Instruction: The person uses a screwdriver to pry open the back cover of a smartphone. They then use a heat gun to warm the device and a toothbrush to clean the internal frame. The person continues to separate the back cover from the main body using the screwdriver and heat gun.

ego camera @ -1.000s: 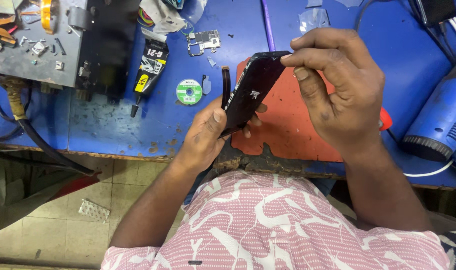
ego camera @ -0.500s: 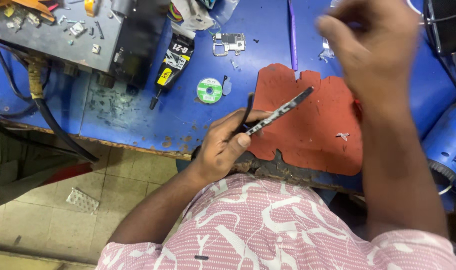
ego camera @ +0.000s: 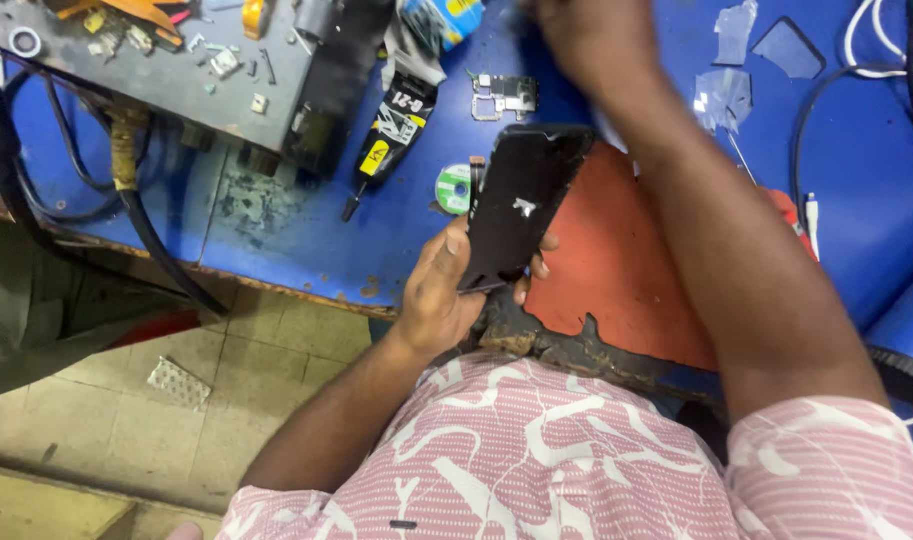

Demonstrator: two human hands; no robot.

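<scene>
Black phone (ego camera: 522,205) gripped in left hand (ego camera: 447,290), fingers wrapped round its edges, above red mat (ego camera: 617,270); right hand (ego camera: 587,40) blurred, fingers unclear.

The phone (ego camera: 522,205) in the left hand (ego camera: 447,290) has a glossy black back, smooth like glass or polished plastic. The mat (ego camera: 617,265) under it looks like matt red-orange rubber, its near edge torn and charred black. The bench (ego camera: 277,225) is blue-painted, scuffed and chipped, with bare patches and a worn front edge. The tube (ego camera: 392,135) is shiny black and yellow plastic. The bracket (ego camera: 505,97) is thin bare metal. The plate (ego camera: 147,70) is dull grey metal, littered with small parts. The film scraps (ego camera: 722,90) are clear glossy plastic. The shirt (ego camera: 537,470) is striped pink and white cloth.
</scene>
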